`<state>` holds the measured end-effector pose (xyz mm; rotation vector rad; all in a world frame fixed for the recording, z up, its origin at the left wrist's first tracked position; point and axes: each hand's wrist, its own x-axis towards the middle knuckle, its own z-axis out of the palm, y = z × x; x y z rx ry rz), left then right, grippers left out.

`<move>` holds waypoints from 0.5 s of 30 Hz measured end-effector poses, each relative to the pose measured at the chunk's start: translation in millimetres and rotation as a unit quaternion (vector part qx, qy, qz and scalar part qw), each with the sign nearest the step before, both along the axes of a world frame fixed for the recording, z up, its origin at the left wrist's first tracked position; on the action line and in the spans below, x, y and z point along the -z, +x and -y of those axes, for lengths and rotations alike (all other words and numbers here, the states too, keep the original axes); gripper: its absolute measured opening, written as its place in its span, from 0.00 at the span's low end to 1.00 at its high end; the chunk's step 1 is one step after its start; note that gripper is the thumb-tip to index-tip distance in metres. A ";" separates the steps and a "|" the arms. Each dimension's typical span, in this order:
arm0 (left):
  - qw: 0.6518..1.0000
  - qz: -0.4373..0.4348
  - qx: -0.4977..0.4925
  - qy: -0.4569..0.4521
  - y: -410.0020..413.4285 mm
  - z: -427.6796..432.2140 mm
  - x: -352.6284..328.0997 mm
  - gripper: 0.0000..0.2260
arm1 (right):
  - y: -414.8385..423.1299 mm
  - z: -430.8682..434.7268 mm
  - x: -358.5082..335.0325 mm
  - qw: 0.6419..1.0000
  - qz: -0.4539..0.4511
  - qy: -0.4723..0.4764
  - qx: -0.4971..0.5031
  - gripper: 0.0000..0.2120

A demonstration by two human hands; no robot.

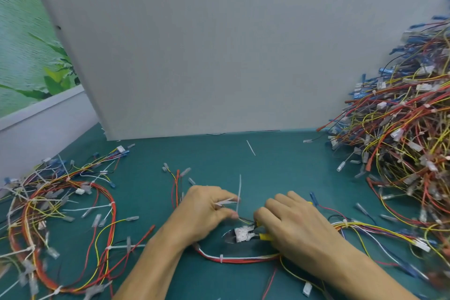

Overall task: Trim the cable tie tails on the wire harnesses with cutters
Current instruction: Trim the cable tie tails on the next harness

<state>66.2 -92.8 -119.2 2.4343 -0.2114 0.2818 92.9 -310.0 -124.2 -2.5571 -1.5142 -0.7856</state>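
My left hand [209, 207] pinches the wire harness [246, 220] at a white cable tie, whose long tail [239, 190] sticks straight up above my fingers. My right hand [292, 219] pinches the same thin wires just to the right, its fingers curled. The cutters [239, 235] lie on the green mat under my hands, jaws pointing left, with white tape round the head. Their yellow handles run under my right palm. The harness loops below my wrists as a red and white bundle [243, 260] with another tie on it.
A big tangled pile of harnesses [401, 129] fills the right side. A smaller spread of harnesses with long white tie tails [60, 207] lies at the left. A grey board [219, 56] stands behind. One cut tail [250, 148] lies on the mat [280, 165].
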 end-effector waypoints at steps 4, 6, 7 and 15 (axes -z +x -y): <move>0.998 -0.037 0.019 -0.056 -0.9 2.5 2.8 0.02 | -0.8 2.3 -3.7 0.999 -0.043 -0.022 0.005 0.06; 0.995 -0.058 0.017 -0.085 -0.4 0.6 3.6 0.06 | -1.2 5.8 -6.0 0.995 -0.094 -0.029 0.012 0.05; 0.993 -0.068 0.015 -0.100 -0.1 -0.3 3.8 0.08 | -2.0 7.2 -7.5 0.991 -0.129 -0.035 0.027 0.05; 0.977 -0.078 0.002 -0.197 1.6 -4.1 6.8 0.05 | 6.1 7.8 -14.3 0.946 -0.278 0.015 0.165 0.03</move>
